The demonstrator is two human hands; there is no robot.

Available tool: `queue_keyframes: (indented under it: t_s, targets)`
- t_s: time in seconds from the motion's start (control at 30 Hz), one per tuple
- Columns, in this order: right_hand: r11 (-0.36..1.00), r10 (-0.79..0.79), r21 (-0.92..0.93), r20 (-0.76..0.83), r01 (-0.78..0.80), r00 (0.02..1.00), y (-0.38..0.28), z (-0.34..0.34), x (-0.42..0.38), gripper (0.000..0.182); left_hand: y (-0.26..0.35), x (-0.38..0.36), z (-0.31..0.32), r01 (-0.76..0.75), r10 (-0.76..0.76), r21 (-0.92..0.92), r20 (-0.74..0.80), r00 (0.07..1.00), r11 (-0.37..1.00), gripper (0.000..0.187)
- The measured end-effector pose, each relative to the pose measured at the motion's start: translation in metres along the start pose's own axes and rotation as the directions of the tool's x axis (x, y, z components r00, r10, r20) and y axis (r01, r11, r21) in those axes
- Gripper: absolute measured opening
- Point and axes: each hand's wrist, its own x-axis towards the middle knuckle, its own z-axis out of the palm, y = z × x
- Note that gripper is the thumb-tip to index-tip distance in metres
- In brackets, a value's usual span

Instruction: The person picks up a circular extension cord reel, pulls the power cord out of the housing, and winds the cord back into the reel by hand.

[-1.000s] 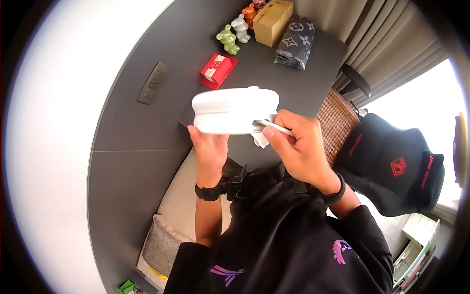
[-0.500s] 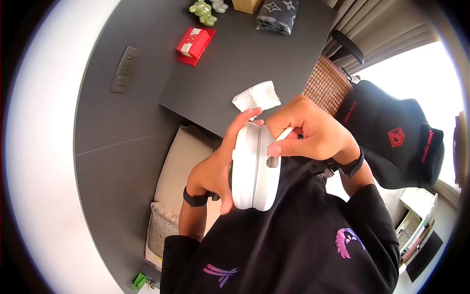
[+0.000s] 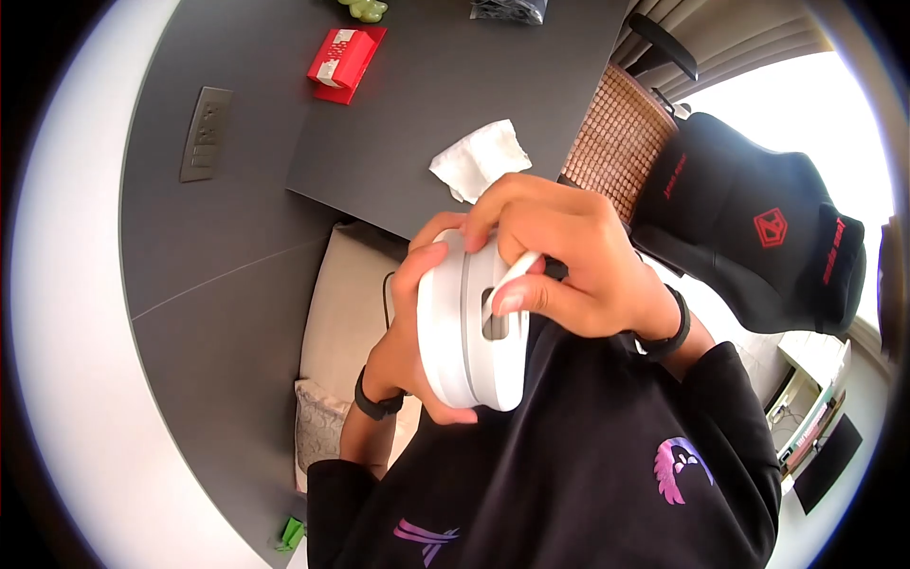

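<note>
A round white device (image 3: 445, 327) with a grey seam round its side is held up on edge in front of the black shirt. My left hand (image 3: 408, 332) is wrapped round its left side, fingers at the top and thumb at the bottom edge. At the right side, my right hand (image 3: 569, 256) pinches a small white flap or stick (image 3: 513, 283) between thumb and fingers, beside a dark oval opening in the device. Other fingers of this hand rest on the device's top. A crumpled white tissue (image 3: 481, 161) lies on the desk just beyond the hands.
The dark desk (image 3: 417, 104) carries a red box (image 3: 343, 62), a green figurine (image 3: 365, 9) and a dark plastic-wrapped packet (image 3: 509, 9). A black gaming chair (image 3: 739, 223) stands at the right. A wall socket panel (image 3: 205, 133) is at the left.
The device and both hands have shifted slightly left in view. My left fingers have closed round the device, and my right fingers have reached onto its top. The desk items appear higher and further left.
</note>
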Motion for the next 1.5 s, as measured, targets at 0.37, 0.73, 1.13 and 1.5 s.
queue_keyframes:
  t_s: [0.37,0.73,1.13,1.5]
  targets:
    - [0.93,-0.238,-0.286,0.008,0.23,0.971,-0.016,0.004,-0.004,0.049,0.003,0.007,0.013,-0.196,0.196,0.011,-0.061,0.979,0.981,0.126]
    - [0.863,-0.484,-0.238,-0.13,0.447,0.865,-0.014,0.024,0.011,0.048,0.003,0.0,0.03,-0.199,0.271,0.285,-0.245,0.931,0.938,0.082]
    - [0.912,-0.322,-0.283,-0.048,0.296,0.946,-0.009,0.024,0.011,0.042,0.019,-0.012,0.023,0.106,-0.632,-0.905,-0.2,0.749,0.412,0.059]
    - [0.919,-0.319,-0.275,-0.097,0.283,0.943,-0.01,0.027,0.014,0.041,0.025,-0.01,0.022,0.171,-0.326,-0.464,-0.279,0.903,0.869,0.086]
